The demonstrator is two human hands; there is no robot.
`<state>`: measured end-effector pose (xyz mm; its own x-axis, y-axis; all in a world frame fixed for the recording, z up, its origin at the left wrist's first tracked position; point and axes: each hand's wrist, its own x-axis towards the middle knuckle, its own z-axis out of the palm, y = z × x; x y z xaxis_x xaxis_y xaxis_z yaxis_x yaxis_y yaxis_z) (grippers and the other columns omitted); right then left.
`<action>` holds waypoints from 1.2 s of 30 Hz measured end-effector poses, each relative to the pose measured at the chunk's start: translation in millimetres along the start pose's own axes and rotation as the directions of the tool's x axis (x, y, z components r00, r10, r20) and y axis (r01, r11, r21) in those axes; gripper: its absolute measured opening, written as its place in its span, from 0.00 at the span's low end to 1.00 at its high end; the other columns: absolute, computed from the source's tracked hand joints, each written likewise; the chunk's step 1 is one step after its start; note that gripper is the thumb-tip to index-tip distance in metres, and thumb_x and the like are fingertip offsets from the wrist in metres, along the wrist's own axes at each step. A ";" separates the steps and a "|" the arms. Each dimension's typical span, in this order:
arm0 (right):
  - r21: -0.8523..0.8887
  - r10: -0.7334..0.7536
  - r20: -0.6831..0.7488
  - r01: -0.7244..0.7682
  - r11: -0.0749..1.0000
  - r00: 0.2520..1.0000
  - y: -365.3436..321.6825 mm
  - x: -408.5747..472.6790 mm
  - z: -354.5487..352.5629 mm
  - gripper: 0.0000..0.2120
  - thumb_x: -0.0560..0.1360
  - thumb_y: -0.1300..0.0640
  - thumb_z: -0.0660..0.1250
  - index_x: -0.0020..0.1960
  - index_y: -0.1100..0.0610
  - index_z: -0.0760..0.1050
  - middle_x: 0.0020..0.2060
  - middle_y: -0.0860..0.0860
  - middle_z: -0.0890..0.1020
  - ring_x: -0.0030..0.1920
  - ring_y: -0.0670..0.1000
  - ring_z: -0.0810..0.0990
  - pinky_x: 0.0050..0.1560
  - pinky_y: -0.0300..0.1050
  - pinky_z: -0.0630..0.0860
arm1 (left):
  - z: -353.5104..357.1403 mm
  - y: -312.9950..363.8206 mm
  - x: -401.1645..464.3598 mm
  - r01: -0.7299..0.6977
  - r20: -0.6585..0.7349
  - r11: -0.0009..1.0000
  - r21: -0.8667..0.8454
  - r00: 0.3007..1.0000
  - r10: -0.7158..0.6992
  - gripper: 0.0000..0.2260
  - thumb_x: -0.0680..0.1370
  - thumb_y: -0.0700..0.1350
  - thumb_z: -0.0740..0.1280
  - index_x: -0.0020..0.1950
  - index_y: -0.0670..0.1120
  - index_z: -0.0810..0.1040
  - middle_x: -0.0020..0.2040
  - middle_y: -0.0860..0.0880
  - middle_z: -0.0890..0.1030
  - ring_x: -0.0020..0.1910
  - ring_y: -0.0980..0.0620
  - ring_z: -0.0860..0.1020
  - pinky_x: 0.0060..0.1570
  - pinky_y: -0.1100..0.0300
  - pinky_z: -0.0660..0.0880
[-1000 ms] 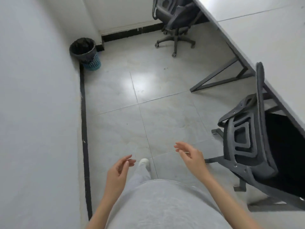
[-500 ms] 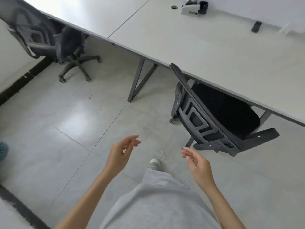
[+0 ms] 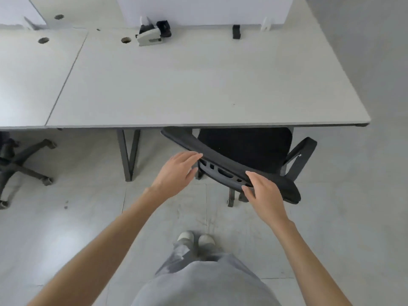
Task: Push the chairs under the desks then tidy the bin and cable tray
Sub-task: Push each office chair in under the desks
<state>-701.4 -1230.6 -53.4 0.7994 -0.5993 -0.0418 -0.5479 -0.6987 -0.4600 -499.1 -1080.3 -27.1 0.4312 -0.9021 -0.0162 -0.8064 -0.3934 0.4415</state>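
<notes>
A black office chair (image 3: 223, 159) stands turned at an angle in front of the right-hand white desk (image 3: 198, 85), its seat (image 3: 245, 149) partly under the desk edge. My left hand (image 3: 176, 171) is open, its fingertips touching the left part of the backrest's top edge. My right hand (image 3: 262, 193) rests on the right part of the backrest with fingers spread, not closed around it. A second black chair (image 3: 22, 164) shows only its wheeled base at the far left, under the neighbouring desk (image 3: 33, 80). The bin is out of view.
A grey desk leg (image 3: 129, 155) stands just left of the chair. A white device with a black part (image 3: 151, 36) and a black clip (image 3: 236, 32) sit at the desk's back edge by the white partition (image 3: 198, 9). A grey wall (image 3: 375, 51) borders the right.
The view has swung right, from the corner with the bin to facing the desk. Both hands have risen from waist height to the chair's backrest.
</notes>
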 end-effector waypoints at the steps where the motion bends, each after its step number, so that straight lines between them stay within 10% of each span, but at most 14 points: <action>1: -0.045 -0.003 -0.028 0.002 0.999 1.000 2.5 1.1 4.4 0.18 0.75 0.55 0.66 0.62 0.61 0.74 0.55 0.54 0.81 0.55 0.54 0.79 0.56 0.45 0.74 | 1.4 -6.8 14.1 -0.043 0.075 0.995 0.091 0.997 0.036 0.19 0.79 0.44 0.60 0.71 0.44 0.65 0.69 0.46 0.70 0.69 0.47 0.65 0.70 0.52 0.59; 4: -0.124 0.031 -0.128 -0.047 0.991 0.991 3.7 5.4 11.5 0.15 0.70 0.57 0.72 0.54 0.61 0.78 0.44 0.53 0.84 0.43 0.54 0.83 0.43 0.45 0.78 | 8.2 -31.6 52.1 -0.120 0.232 0.922 0.369 0.972 0.034 0.23 0.79 0.49 0.59 0.73 0.46 0.60 0.73 0.47 0.62 0.74 0.49 0.57 0.73 0.50 0.48; 7: -0.148 0.109 -0.147 -0.131 0.980 0.983 0.6 11.2 15.7 0.14 0.68 0.56 0.74 0.52 0.60 0.79 0.42 0.52 0.84 0.41 0.54 0.83 0.40 0.45 0.78 | 7.7 -46.2 79.0 -0.115 0.239 0.908 0.403 0.971 0.017 0.16 0.78 0.46 0.61 0.66 0.47 0.70 0.67 0.48 0.73 0.68 0.48 0.68 0.70 0.53 0.56; 10: -0.137 0.220 -0.115 -0.235 0.962 0.969 -1.2 17.7 17.2 0.16 0.70 0.56 0.71 0.57 0.57 0.78 0.49 0.51 0.84 0.47 0.55 0.82 0.45 0.46 0.77 | 5.6 -49.8 90.4 -0.127 0.241 0.878 0.462 0.970 0.013 0.10 0.77 0.43 0.60 0.58 0.47 0.74 0.52 0.48 0.81 0.51 0.47 0.78 0.51 0.56 0.72; 18: -0.206 0.336 -0.164 -0.365 0.908 0.927 -10.3 17.0 27.2 0.18 0.69 0.59 0.69 0.58 0.49 0.77 0.50 0.46 0.84 0.48 0.54 0.81 0.42 0.43 0.73 | 9.2 -60.5 75.1 -0.206 0.294 0.837 0.507 0.954 0.057 0.08 0.77 0.40 0.57 0.53 0.48 0.74 0.46 0.49 0.81 0.44 0.47 0.79 0.34 0.58 0.65; 31: -0.286 0.026 -0.214 -0.088 0.954 0.977 25.4 -45.7 26.2 0.18 0.55 0.63 0.75 0.44 0.51 0.82 0.34 0.45 0.84 0.33 0.52 0.82 0.29 0.37 0.69 | 46.6 -17.2 -39.6 0.039 0.120 0.872 0.488 0.987 -0.111 0.04 0.76 0.40 0.62 0.48 0.46 0.75 0.41 0.49 0.81 0.41 0.47 0.78 0.28 0.60 0.60; 36: -0.274 -0.076 -0.181 0.024 0.961 0.981 49.3 -68.7 16.7 0.16 0.56 0.64 0.74 0.43 0.52 0.82 0.34 0.46 0.84 0.35 0.52 0.82 0.32 0.36 0.64 | 72.8 -0.1 -101.1 -0.021 -0.080 0.938 0.347 0.995 0.052 0.10 0.62 0.42 0.78 0.36 0.45 0.78 0.31 0.50 0.80 0.31 0.48 0.78 0.29 0.59 0.73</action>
<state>-779.1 -1217.4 -88.0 0.7811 -0.6049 0.1547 -0.5748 -0.7934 -0.2003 -572.1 -1002.0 -90.8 0.4197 -0.9043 0.0785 -0.9056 -0.4113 0.1033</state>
